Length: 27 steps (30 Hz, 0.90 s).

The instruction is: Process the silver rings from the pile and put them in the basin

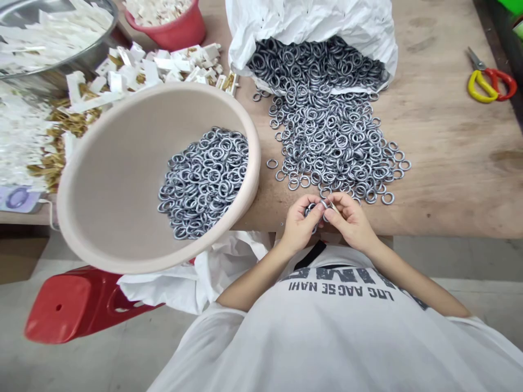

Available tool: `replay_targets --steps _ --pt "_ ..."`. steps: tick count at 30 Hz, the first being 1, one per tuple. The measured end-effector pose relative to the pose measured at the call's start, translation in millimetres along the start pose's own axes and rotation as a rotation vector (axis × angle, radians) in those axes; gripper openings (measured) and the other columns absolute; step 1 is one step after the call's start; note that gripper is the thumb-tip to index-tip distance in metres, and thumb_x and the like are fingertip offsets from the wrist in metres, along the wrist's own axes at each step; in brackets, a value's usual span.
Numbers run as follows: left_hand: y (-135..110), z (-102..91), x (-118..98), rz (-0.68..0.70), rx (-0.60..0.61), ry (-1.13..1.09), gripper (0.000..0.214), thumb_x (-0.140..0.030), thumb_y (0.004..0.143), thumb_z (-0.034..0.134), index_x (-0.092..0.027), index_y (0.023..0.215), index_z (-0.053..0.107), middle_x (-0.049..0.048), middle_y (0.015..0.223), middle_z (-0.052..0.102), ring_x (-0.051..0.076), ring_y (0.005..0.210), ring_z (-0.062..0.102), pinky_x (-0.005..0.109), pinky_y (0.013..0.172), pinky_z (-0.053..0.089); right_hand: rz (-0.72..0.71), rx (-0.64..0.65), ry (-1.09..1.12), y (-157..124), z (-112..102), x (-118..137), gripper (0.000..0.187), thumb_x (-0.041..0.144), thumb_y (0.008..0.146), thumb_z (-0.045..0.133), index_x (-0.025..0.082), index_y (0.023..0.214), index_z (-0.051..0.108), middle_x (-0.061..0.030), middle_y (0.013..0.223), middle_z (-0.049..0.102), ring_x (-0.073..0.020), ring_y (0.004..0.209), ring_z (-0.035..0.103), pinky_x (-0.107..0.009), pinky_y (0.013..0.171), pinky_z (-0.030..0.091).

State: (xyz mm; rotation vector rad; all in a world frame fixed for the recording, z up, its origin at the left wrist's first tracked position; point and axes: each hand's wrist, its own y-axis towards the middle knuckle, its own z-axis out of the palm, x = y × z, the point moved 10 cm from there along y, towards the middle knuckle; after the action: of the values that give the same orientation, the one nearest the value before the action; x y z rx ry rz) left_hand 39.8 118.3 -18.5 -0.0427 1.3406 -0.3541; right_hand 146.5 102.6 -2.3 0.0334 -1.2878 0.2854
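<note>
- The left hand [300, 224] and right hand [351, 220] meet just above the table's [461, 188] near edge, fingertips almost touching.
- The left fingers [309, 202] are curled and closed on a grey metal ring [312, 209], and the right fingers [337, 200] are closed on the same small cluster; how many rings they hold is hidden.
- A thin pale sliver [334, 206] sticks up between the right fingers; it is too small to identify.
- Just beyond the hands, a loose spread of grey metal rings [333, 139] covers the table, its nearest rings nearly touching the fingers.
- The spread runs back into a torn white plastic sack [310, 27] near the far edge.
- To the left, a tilted beige basin [122, 182] overhangs the near edge and holds a heap of similar rings [204, 185].
- Beyond the basin lie white-and-brass pieces [139, 71], a steel bowl [53, 35] and a red bucket [163, 22].
- Yellow-and-red scissors [492, 81] lie near the table's right edge.
- Below the table, a red plastic stool [77, 307] stands on the floor [73, 370] with white plastic sheeting [175, 277] draped beside it.
- The person's white T-shirt [327, 332] fills the bottom of the view.
</note>
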Motion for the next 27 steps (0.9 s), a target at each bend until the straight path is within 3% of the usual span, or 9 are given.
replay_targets --steps 27 --pt "-2.2 0.9 -3.5 0.101 0.017 0.106 0.033 -0.051 0.088 0.067 -0.018 0.092 0.062 -0.0017 0.072 0.060 0.009 0.057 0.053 0.022 0.056 0.044 -0.076 -0.012 -0.118 -5.1 -3.2 -0.5 0.028 0.045 0.093 0.066 0.025 0.109 0.056 0.0008 0.086 0.065 -0.0159 0.077 0.065 -0.031 0.074 0.052"
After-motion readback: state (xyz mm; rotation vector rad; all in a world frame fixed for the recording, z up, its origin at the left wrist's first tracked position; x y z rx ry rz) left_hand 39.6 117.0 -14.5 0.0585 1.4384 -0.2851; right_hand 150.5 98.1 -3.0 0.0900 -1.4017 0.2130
